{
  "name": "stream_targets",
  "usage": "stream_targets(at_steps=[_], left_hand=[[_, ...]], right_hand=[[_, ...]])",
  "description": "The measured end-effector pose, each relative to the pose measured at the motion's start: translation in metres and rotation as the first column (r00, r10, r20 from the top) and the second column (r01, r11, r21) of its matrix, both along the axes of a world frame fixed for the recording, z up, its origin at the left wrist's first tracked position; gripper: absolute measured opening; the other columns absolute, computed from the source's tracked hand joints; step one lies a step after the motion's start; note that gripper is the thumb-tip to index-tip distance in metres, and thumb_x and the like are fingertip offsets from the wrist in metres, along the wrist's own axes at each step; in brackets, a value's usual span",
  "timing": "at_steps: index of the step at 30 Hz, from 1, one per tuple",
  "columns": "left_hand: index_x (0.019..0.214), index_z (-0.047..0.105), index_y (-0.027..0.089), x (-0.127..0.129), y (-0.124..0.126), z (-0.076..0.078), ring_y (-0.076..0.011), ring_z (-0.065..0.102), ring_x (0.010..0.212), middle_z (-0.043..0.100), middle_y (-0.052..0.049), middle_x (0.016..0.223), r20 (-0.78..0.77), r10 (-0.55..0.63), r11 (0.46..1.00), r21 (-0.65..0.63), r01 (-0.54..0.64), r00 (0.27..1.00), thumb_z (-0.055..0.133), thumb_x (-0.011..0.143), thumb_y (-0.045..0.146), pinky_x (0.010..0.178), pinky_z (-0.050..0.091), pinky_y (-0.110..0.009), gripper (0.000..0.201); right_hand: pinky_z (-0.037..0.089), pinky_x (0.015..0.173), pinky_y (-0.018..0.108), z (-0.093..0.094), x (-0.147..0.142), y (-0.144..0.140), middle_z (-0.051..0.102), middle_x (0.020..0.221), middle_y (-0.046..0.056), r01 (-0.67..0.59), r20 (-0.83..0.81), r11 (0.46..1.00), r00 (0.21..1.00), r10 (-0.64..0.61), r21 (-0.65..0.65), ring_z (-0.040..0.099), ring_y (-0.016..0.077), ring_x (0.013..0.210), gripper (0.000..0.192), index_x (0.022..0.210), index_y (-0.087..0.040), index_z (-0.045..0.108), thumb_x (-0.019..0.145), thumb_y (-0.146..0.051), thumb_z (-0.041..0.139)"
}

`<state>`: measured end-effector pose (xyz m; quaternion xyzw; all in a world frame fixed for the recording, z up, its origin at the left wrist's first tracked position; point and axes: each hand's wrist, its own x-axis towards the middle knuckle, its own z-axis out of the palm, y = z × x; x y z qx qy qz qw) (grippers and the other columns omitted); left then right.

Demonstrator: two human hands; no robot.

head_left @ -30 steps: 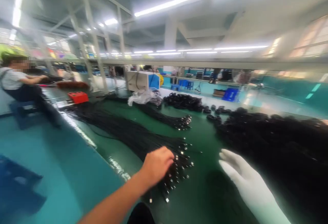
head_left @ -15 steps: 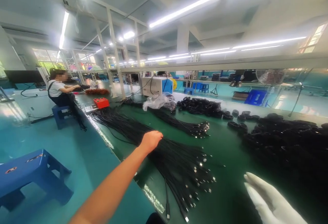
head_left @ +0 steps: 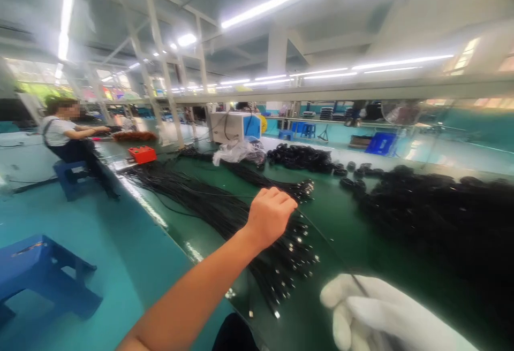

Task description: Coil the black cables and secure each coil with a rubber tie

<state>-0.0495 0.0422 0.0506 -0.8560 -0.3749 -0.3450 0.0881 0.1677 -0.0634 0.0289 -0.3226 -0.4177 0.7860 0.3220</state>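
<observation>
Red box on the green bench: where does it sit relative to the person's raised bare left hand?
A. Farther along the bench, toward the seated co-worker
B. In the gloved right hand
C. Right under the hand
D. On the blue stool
A. The red box lies far up the green bench, near the seated co-worker, well beyond the left hand raised over the black cables.

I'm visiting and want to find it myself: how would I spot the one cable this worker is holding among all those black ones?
Start at the long green table and find the fanned bundle of black cables near its front edge. Above it, a single thin cable stretches taut between the bare left hand and the white-gloved right hand. Unlike its neighbours, it is lifted off the table.
</observation>
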Motion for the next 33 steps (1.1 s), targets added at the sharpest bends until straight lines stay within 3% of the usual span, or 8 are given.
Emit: stream_targets(at_steps=[2, 5, 11, 19, 23, 26, 29, 33], left_hand=[[0.095, 0.066, 0.023, 0.018, -0.017, 0.005, -0.0195, 0.056, 0.096, 0.069, -0.001, 0.096, -0.037, -0.202, 0.967, -0.167, 0.193, 0.979, 0.058, 0.083, 0.024, 0.090, 0.038, -0.036, 0.015], [0.097, 0.066, 0.024, 0.035, -0.034, 0.008, -0.0135, 0.059, 0.089, 0.069, 0.003, 0.094, 0.011, -0.471, 0.770, -0.483, 0.417, 0.882, 0.055, 0.086, 0.025, 0.087, 0.040, -0.027, 0.016], [0.081, 0.069, 0.022, 0.056, -0.021, -0.002, -0.0116, 0.058, 0.077, 0.068, 0.004, 0.078, 0.095, -0.514, 0.668, -0.580, 0.467, 0.853, 0.054, 0.085, 0.018, 0.084, 0.038, -0.026, 0.016], [0.075, 0.067, 0.022, 0.083, -0.011, 0.011, -0.0137, 0.054, 0.077, 0.064, 0.002, 0.075, -0.110, -0.502, 0.767, -0.514, 0.384, 0.858, 0.051, 0.086, 0.021, 0.086, 0.035, -0.030, 0.019], [0.092, 0.067, 0.024, 0.088, 0.003, -0.014, -0.0142, 0.056, 0.083, 0.066, 0.000, 0.085, -0.088, -0.512, 0.800, -0.412, 0.436, 0.855, 0.042, 0.092, 0.027, 0.082, 0.038, -0.028, 0.025], [0.098, 0.065, 0.022, 0.077, 0.021, -0.040, -0.0172, 0.058, 0.085, 0.067, -0.004, 0.088, -0.125, -0.289, 0.940, -0.226, 0.256, 0.949, 0.038, 0.092, 0.025, 0.081, 0.041, -0.031, 0.028], [0.084, 0.065, 0.020, 0.067, 0.019, -0.053, -0.0170, 0.060, 0.076, 0.066, -0.003, 0.077, -0.218, -0.098, 0.981, -0.188, 0.057, 0.971, 0.036, 0.091, 0.023, 0.072, 0.044, -0.028, 0.030], [0.084, 0.062, 0.024, 0.064, -0.034, -0.064, -0.0142, 0.060, 0.064, 0.064, -0.001, 0.073, -0.261, -0.224, 0.973, -0.120, 0.198, 0.939, 0.036, 0.090, 0.022, 0.059, 0.044, -0.022, 0.027]], right_hand=[[0.036, 0.033, 0.013, -0.001, -0.007, -0.002, 0.068, 0.070, 0.014, -0.086, -0.110, 0.996, 0.990, 0.087, 0.014, 0.059, 0.0108, 0.041, 0.029, 0.091, -0.008, 0.060, 0.086, -0.034, 0.047], [0.044, 0.033, 0.020, -0.018, -0.007, 0.008, 0.069, 0.072, 0.015, -0.207, -0.269, 0.976, 0.946, 0.183, -0.065, 0.065, 0.0198, 0.048, 0.034, 0.096, -0.006, 0.058, 0.084, -0.035, 0.045], [0.056, 0.054, 0.041, -0.045, 0.002, 0.022, 0.069, 0.079, 0.015, -0.255, -0.389, 0.957, 0.902, 0.186, -0.135, 0.069, 0.0269, 0.069, 0.034, 0.101, -0.005, 0.054, 0.084, -0.030, 0.040], [0.055, 0.059, 0.042, -0.051, 0.008, 0.024, 0.068, 0.081, 0.017, -0.231, -0.436, 0.968, 0.884, 0.166, -0.100, 0.069, 0.0271, 0.074, 0.032, 0.101, -0.002, 0.055, 0.083, -0.025, 0.042], [0.052, 0.055, 0.049, -0.048, 0.021, 0.023, 0.067, 0.074, 0.015, -0.208, -0.400, 0.978, 0.897, 0.186, -0.014, 0.068, 0.0293, 0.067, 0.038, 0.095, -0.008, 0.052, 0.083, -0.041, 0.039], [0.049, 0.051, 0.050, -0.034, 0.047, 0.019, 0.061, 0.059, 0.004, 0.067, -0.357, 0.997, 0.933, -0.046, 0.045, 0.065, 0.0242, 0.056, 0.045, 0.092, -0.017, 0.046, 0.084, -0.057, 0.027], [0.048, 0.048, 0.034, -0.011, 0.079, 0.015, 0.051, 0.058, -0.005, 0.476, -0.384, 0.877, 0.823, -0.418, 0.064, 0.054, 0.0130, 0.048, 0.034, 0.093, -0.025, 0.043, 0.086, -0.055, 0.027], [0.046, 0.054, 0.026, 0.010, 0.107, 0.015, 0.043, 0.063, -0.005, 0.703, -0.443, 0.697, 0.674, -0.591, 0.138, 0.044, 0.0091, 0.051, 0.018, 0.087, -0.024, 0.045, 0.090, -0.039, 0.036]])
